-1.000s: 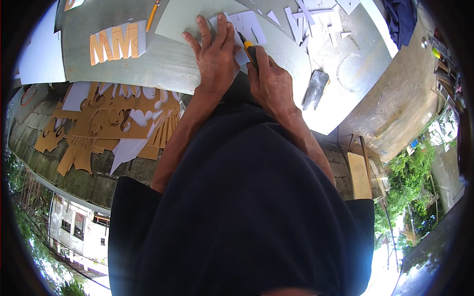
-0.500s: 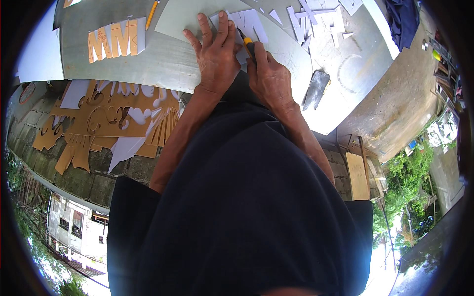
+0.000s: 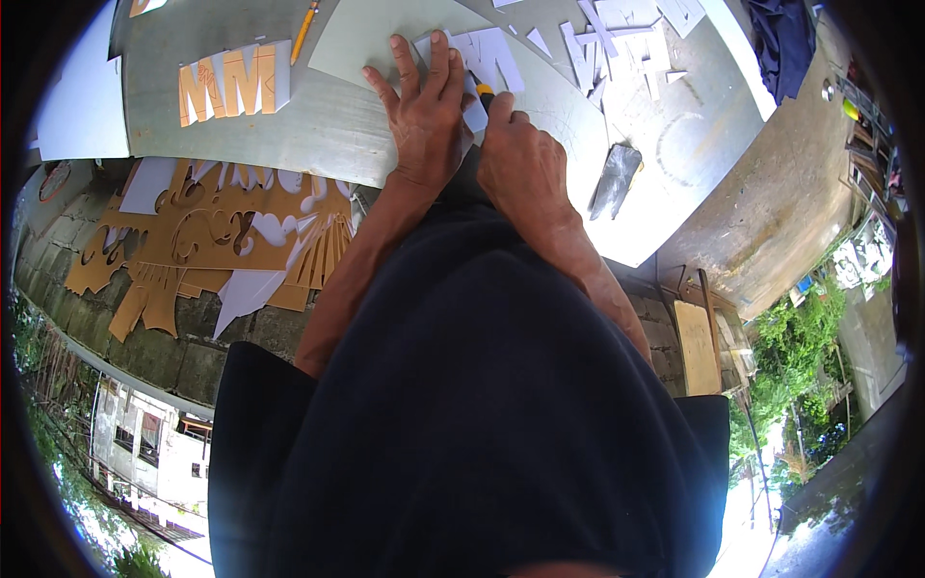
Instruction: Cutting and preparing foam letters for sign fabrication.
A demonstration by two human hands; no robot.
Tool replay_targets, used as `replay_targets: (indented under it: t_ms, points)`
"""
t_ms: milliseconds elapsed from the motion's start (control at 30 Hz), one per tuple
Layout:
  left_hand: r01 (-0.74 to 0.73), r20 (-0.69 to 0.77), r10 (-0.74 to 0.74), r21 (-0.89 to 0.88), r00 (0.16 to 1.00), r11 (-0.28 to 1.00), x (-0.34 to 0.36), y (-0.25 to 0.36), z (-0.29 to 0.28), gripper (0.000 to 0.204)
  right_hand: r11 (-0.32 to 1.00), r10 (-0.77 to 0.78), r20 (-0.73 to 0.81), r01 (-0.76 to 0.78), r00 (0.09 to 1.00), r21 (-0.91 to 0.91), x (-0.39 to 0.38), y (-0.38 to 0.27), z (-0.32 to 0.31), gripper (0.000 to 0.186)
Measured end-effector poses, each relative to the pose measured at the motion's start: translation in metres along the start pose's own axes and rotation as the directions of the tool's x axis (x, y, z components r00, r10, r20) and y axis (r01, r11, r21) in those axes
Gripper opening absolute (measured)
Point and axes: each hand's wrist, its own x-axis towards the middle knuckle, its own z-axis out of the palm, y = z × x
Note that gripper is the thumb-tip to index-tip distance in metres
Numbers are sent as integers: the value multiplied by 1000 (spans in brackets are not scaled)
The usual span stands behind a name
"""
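My left hand (image 3: 424, 111) lies flat with its fingers spread, pressing on a white sheet piece (image 3: 489, 56) with letter-like cuts in it. Beneath that piece is a pale grey-green board (image 3: 361, 43) on the metal tabletop. A yellow and black utility knife (image 3: 484, 93) is gripped in my right hand (image 3: 525, 159), its front end at the white piece just right of my left fingers. My right fist hides most of the handle. Where exactly the blade tip touches I cannot make out.
Left on the table (image 3: 328, 120) are tan-faced M-shaped letters (image 3: 231, 82) and a yellow pencil (image 3: 305, 31). White offcuts (image 3: 621, 48) lie at the upper right, a black wrapped object (image 3: 616, 180) below them. Brown and white cut-out sheets (image 3: 212, 226) sit lower, beyond the table edge.
My right hand has turned and drawn slightly toward me with the knife, so less of its handle shows. The left hand stays flat on the white piece.
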Motion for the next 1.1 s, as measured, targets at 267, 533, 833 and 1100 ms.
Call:
replay_targets:
  t_ms: [267, 533, 833, 1100]
  points:
    - [-3, -1, 3, -31, 1000, 1000, 3, -1, 3, 57, 994, 104, 125, -106, 987, 3, -22, 8, -3, 26]
    - [-37, -22, 36, -75, 999, 997, -5, -13, -7, 55, 895, 271, 154, -308, 950, 323, -59, 36, -16, 24]
    - [-126, -116, 97, -273, 988, 954, 4, -54, -32, 60, 889, 287, -290, -141, 913, 437, 1, 47, 9, 38]
    - [-198, 213, 222, -128, 951, 972, 23, -55, -68, 111, 959, 152, -348, -53, 925, 278, 38, 56, 28, 34]
